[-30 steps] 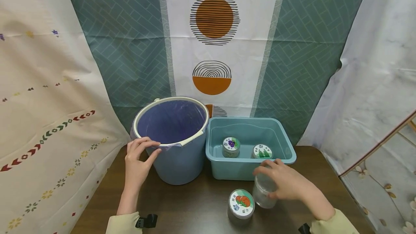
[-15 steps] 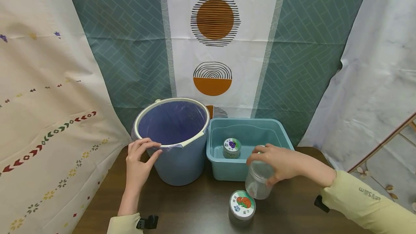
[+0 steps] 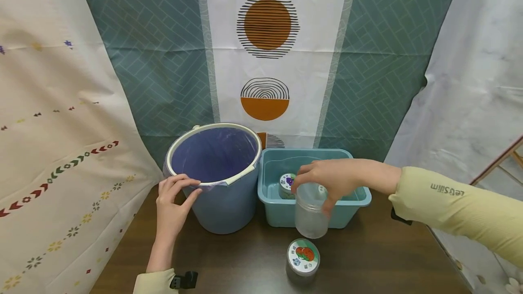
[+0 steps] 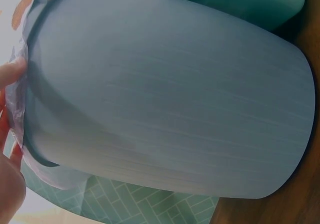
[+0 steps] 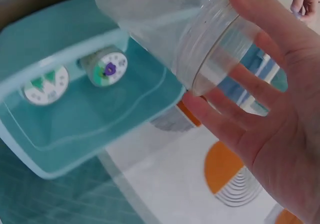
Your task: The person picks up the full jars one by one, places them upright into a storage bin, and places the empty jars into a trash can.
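My right hand point(image 3: 328, 178) grips a clear, lidless plastic jar point(image 3: 311, 221) around its open mouth, in front of the teal tub point(image 3: 278, 214). Seen from the right wrist, the jar point(image 5: 160, 21) is see-through, with fingers spread about its threaded neck. At the left, my left hand point(image 3: 173, 205) pinches the near rim of a blue bucket point(image 3: 229, 214), where a thin plastic liner point(image 4: 17, 103) folds over the edge. A closed jar point(image 3: 303, 257) with a tomato-pictured lid stands on the table just below the held jar.
Inside the tub are two lidded jars, one with a purple-pictured lid point(image 5: 107, 68) and one with a green-leaf lid point(image 5: 46, 86). Bucket and tub stand side by side on the dark wooden table point(image 3: 237, 267). Patterned cloths point(image 3: 163, 58) hang behind and at both sides.
My right hand has lifted the clear jar off the table and carried it left, toward the bucket. The left hand stays on the bucket's rim.
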{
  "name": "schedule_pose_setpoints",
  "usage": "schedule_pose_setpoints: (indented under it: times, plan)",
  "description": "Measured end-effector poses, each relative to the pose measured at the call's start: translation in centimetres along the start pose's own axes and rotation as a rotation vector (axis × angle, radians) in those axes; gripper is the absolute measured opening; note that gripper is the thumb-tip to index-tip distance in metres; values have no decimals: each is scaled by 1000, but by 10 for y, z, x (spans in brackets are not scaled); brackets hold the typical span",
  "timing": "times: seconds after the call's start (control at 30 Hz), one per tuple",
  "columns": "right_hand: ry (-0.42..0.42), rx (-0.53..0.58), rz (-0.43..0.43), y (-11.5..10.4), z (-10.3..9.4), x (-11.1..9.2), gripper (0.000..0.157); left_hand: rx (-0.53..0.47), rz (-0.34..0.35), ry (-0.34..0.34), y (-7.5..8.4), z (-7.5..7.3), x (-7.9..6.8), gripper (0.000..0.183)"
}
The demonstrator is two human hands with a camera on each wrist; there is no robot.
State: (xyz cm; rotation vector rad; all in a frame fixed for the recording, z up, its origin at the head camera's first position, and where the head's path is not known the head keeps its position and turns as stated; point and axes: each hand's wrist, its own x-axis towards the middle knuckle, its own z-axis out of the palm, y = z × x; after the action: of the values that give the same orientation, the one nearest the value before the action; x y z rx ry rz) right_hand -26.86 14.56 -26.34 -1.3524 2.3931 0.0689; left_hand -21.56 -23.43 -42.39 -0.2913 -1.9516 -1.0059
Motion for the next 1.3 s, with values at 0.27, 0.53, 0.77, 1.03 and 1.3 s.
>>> schedule_pose_setpoints:
  times: [0.27, 0.53, 0.77, 1.03, 1.3]
  plan:
    - [-35, -21, -25, -21, -56, 16, 68, -10, 4, 4, -1, 0, 0, 33]
    - [19, -20, -30, -38, -116, 27, 71, -22, -6, 20, 5, 1, 1, 32]
    - [82, -107, -63, -49, -146, 47, 71, -35, -6, 15, 17, 0, 5, 29]
    - [120, -104, -75, -59, -165, 74, 72, -15, 0, -1, -2, 0, 0, 31]
    - [133, -38, -27, -61, -162, 100, 69, -9, -9, -8, 0, -1, 1, 30]
